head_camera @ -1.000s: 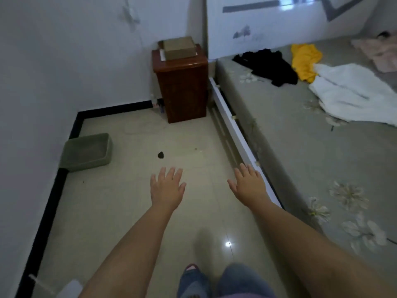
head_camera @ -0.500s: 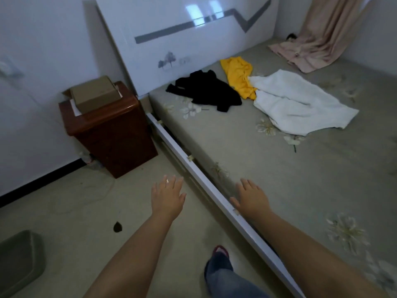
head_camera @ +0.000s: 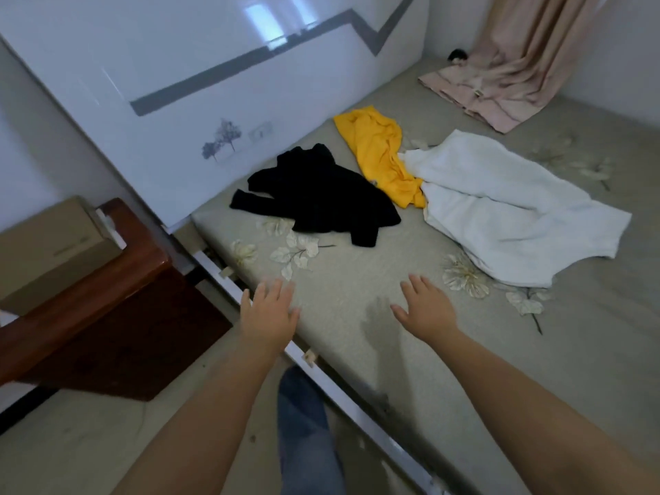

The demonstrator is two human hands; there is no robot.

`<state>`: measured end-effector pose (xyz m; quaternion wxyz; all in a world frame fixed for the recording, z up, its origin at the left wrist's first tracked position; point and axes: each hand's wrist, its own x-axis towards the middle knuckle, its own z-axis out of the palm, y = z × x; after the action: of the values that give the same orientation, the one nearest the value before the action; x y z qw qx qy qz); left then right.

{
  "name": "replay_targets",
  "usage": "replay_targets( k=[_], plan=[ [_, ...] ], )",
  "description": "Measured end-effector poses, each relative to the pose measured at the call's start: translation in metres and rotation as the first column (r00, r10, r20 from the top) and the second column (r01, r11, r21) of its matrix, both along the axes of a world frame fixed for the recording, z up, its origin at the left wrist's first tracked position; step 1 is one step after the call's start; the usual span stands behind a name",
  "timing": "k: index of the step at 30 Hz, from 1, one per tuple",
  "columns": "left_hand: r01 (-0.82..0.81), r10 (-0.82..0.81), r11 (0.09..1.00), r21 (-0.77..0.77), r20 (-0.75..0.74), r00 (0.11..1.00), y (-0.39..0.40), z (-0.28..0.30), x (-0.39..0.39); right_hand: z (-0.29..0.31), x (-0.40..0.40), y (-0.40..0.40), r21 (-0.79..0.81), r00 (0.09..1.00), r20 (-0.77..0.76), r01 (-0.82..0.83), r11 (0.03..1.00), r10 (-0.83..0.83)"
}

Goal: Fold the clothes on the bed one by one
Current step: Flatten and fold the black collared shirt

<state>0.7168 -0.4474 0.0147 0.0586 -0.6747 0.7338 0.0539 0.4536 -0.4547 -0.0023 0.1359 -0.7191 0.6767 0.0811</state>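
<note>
1. Reaching from the bed's (head_camera: 357, 316) near edge, the left hand (head_camera: 269, 314) and right hand (head_camera: 426, 310) both hover with fingers spread, holding nothing; no garment is folded yet.
2. Black top (head_camera: 318, 198) lies crumpled near the head-end edge, well apart from the hands; a long lean could end in a one-handed snatch that bunches it further.
3. Yellow garment (head_camera: 378, 155) touches the white cloth (head_camera: 500, 205) and seems partly tucked under it; pulling either may drag the other.
4. White cloth is large and limp; lifting by one corner would likely let it twist.
5. Pink curtain (head_camera: 500, 87) pools on the far corner and could be mistaken for laundry.
</note>
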Motion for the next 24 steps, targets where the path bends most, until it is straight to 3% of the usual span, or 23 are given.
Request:
replay_targets(
  k=[7, 14, 18, 22, 24],
  plan=[
    [0.234, -0.235, 0.951, 0.201, -0.019, 0.972, -0.173, -0.061, 0.035, -0.053, 0.048, -0.128, 0.198, 0.954, 0.004, 0.294, 0.935, -0.301],
    [0.286, -0.251, 0.887, 0.362, -0.142, 0.958, -0.272, -0.159, 0.047, -0.119, 0.074, -0.236, 0.243, 0.858, 0.08, 0.477, 0.845, -0.507],
    [0.374, -0.339, 0.873, 0.311, -0.164, 0.926, -0.308, -0.219, 0.044, -0.171, 0.08, -0.284, 0.18, 0.856, 0.069, 0.494, 0.851, -0.512],
    [0.426, -0.403, 0.903, 0.054, -0.238, 0.884, -0.31, -0.246, 0.042, -0.199, 0.081, -0.299, 0.074, 0.833, 0.05, 0.547, 0.834, -0.551],
    [0.434, -0.415, 0.901, 0.029, -0.238, 0.878, -0.311, -0.249, 0.043, -0.2, 0.077, -0.301, -0.016, 0.839, 0.076, 0.542, 0.84, -0.539]
  ],
)
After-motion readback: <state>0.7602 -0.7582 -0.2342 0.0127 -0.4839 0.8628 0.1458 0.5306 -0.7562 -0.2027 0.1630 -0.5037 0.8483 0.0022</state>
